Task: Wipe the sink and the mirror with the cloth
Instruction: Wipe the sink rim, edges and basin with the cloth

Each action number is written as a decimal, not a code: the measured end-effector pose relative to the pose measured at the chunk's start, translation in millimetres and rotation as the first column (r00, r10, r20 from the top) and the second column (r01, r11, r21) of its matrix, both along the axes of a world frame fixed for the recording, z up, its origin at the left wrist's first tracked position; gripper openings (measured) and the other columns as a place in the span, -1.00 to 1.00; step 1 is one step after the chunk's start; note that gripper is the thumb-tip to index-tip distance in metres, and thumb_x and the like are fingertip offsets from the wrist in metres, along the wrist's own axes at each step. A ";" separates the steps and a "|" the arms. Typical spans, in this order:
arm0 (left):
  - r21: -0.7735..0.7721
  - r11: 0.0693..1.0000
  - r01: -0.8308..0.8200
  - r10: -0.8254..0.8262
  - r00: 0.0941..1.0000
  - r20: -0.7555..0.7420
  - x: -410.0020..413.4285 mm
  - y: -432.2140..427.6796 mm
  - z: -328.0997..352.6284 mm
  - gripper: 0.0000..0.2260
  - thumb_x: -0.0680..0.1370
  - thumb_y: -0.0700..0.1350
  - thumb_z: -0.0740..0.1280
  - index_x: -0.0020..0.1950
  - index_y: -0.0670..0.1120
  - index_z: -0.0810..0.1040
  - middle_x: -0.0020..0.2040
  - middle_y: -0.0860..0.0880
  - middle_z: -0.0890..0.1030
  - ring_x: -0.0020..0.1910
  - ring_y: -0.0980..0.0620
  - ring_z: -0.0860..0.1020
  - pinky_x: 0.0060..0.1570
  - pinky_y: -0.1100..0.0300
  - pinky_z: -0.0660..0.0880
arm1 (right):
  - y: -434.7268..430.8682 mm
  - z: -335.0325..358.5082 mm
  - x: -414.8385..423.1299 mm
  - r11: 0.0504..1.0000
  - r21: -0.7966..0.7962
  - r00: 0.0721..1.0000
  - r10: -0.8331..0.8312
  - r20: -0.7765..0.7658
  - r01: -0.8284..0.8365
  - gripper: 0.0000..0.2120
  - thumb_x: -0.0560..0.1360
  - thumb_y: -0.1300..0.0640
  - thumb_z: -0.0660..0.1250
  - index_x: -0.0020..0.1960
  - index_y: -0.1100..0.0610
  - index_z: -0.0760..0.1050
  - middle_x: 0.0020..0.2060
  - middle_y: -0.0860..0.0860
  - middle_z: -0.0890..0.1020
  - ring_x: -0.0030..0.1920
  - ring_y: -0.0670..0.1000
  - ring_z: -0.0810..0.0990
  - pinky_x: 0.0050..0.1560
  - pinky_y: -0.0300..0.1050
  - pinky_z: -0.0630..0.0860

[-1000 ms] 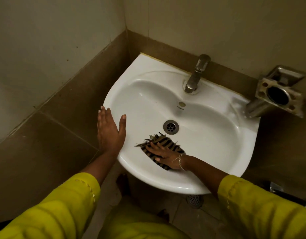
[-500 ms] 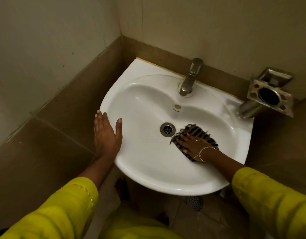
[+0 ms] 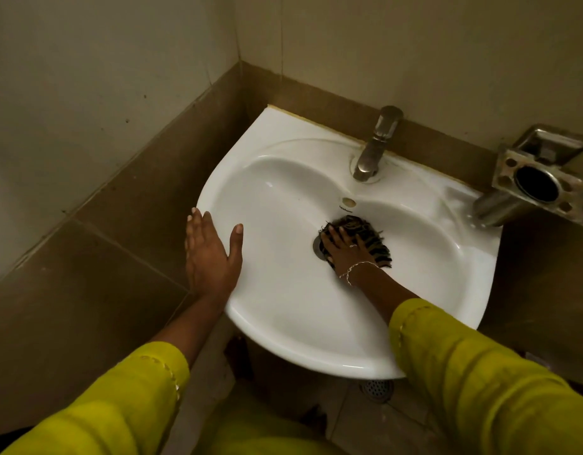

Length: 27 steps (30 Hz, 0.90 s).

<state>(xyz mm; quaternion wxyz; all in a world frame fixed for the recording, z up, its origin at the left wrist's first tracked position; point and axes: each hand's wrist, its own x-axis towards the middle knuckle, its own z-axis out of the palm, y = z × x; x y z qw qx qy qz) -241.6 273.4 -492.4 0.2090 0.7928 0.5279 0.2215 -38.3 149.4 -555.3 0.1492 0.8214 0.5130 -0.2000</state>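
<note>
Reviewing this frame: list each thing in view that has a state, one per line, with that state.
Sink: white, no standing water visible.
Tap: no water running.
Cloth: striped, pressed flat against the basin, partly over the drain.
Drain: mostly covered by cloth and hand.
Right hand: flat on the cloth, fingers spread.
Left hand: open, resting on the sink's left rim.
Holder: on the wall, empty.

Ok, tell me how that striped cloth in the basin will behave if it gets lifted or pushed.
The striped cloth looks thin with frayed edges, so it would probably hang limp and weigh little. Flattened under the right hand against the glossy sink, it likely slides easily and may bunch up over the drain.
</note>
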 end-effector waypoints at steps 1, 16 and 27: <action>-0.001 1.000 0.002 -0.002 1.000 0.004 -0.1 0.3 -0.1 -0.33 0.48 0.17 0.03 0.44 -0.25 0.16 0.50 -0.21 0.14 0.50 -0.13 0.08 0.45 0.06 0.02 | 2.8 -1.0 -0.9 1.000 0.006 1.000 -0.001 0.002 0.001 -0.46 0.63 0.08 -0.04 0.51 0.05 -0.22 0.52 0.03 -0.19 0.52 0.07 -0.18 0.47 0.10 -0.10; -0.013 1.000 0.007 -0.006 1.000 0.027 -1.1 0.5 2.0 -0.34 0.47 0.18 0.02 0.44 -0.23 0.16 0.51 -0.18 0.13 0.51 -0.10 0.06 0.45 0.07 0.02 | -16.7 1.5 24.9 0.978 0.109 0.962 0.149 0.227 -0.178 -0.46 0.47 -0.01 -0.04 0.34 0.19 0.39 0.26 0.09 0.54 0.28 0.07 0.50 0.39 -0.01 -0.04; -0.021 1.000 0.005 -0.004 0.999 0.033 -1.3 2.5 -1.1 -0.34 0.48 0.18 0.02 0.44 -0.22 0.18 0.51 -0.17 0.14 0.51 -0.08 0.07 0.44 0.10 0.03 | -27.6 -2.4 6.0 0.996 0.084 0.988 -0.014 0.151 0.002 -0.48 0.62 0.03 -0.07 0.52 0.13 -0.12 0.53 0.06 -0.01 0.52 0.03 -0.04 0.45 0.03 -0.28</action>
